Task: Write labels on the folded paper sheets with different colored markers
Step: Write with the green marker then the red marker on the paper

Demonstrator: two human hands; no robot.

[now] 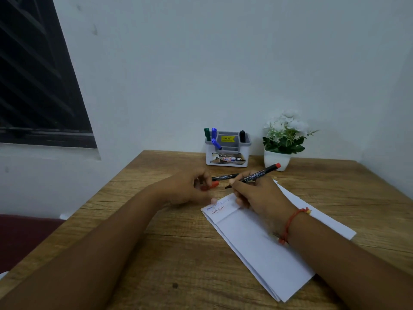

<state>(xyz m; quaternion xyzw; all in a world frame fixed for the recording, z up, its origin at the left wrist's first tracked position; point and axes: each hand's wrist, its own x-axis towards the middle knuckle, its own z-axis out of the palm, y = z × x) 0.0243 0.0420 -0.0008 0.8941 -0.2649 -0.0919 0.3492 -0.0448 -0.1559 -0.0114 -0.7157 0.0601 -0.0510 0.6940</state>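
A stack of folded white paper sheets (257, 240) lies on the wooden table (178, 253), with small handwriting near its far left corner. My right hand (261, 195) rests on the paper's far end and grips a black-barrelled marker with a red end (254, 174), its tip pointing left and lifted off the sheet. My left hand (190, 187) sits left of the paper and pinches a red marker cap (212, 185). Another dark marker (224, 176) lies on the table just behind both hands.
A white and grey pen holder (228, 156) stands at the table's back edge with a green marker (207, 134), blue markers (214, 132) and a black marker (242, 136). A white pot of white flowers (277, 161) is to its right. Walls close in behind and to the right.
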